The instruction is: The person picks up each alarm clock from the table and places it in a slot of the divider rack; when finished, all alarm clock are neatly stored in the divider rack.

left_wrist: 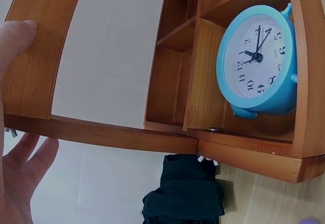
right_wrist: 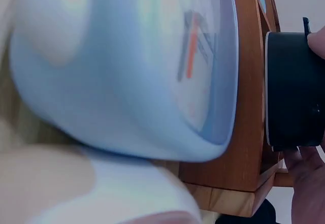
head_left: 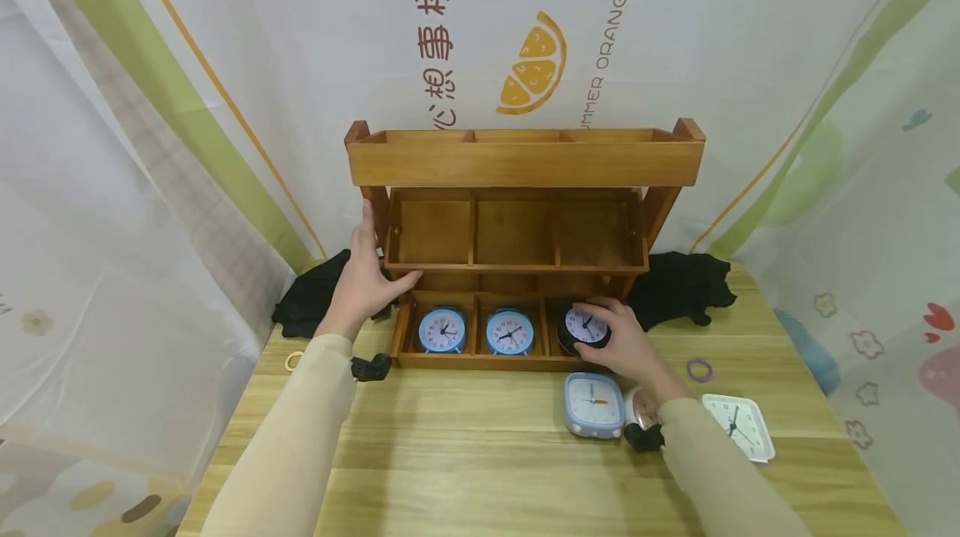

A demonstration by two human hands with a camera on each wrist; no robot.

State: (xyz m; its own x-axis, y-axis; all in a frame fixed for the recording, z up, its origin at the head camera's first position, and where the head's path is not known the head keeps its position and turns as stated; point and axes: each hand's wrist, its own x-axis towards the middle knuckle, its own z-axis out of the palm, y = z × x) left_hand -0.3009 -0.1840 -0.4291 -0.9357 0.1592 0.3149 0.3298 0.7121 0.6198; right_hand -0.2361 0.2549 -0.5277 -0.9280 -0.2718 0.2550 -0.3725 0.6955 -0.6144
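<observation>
Black alarm clock [head_left: 587, 326] is at the bottom-right compartment [head_left: 558, 362] of the wooden rack [head_left: 525, 164], can't tell if fully seated. Right hand's [head_left: 628, 349] fingers pinch its casing [right_wrist: 294, 89]; left hand's [head_left: 365, 283] splay by the rack. Probably light, stiff, kinda slick, so casing's the spot to grab.

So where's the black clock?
In the head view, the black clock is in the right hand, at the rack's bottom-right compartment, beside a blue clock.
</observation>
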